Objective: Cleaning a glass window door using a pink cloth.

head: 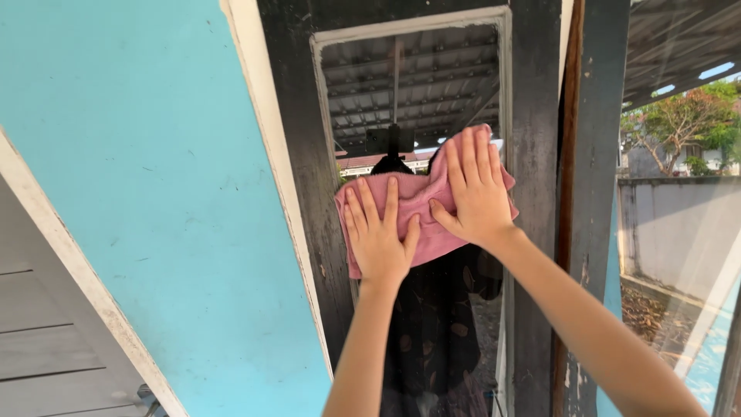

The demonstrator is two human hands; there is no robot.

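The pink cloth (421, 212) looks soft, light and floppy, so flat palms suit it better than pinching. It's pressed against the mirror glass (432, 93) in a black frame (532, 154). Left hand (378, 232) and right hand (475, 189) are both spread open, flat on it.

One head-worn camera looked straight ahead and slightly upward, tilted, close to a narrow glass pane in a black wooden door frame (532, 116), with a turquoise painted wall (154, 154) filling the left side.
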